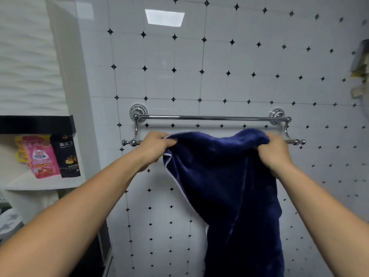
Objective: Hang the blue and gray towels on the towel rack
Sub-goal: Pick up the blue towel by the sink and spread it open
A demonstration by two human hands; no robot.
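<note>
Two hands' fingers (169, 141) clamp the blue towel (225, 176), hiding the lower bar (131, 142).

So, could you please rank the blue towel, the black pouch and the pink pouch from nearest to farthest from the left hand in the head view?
From the left hand:
1. Blue towel, gripped at its upper corner, to the right.
2. Black pouch, on the shelf to the left.
3. Pink pouch, farther left on the same shelf.
</note>
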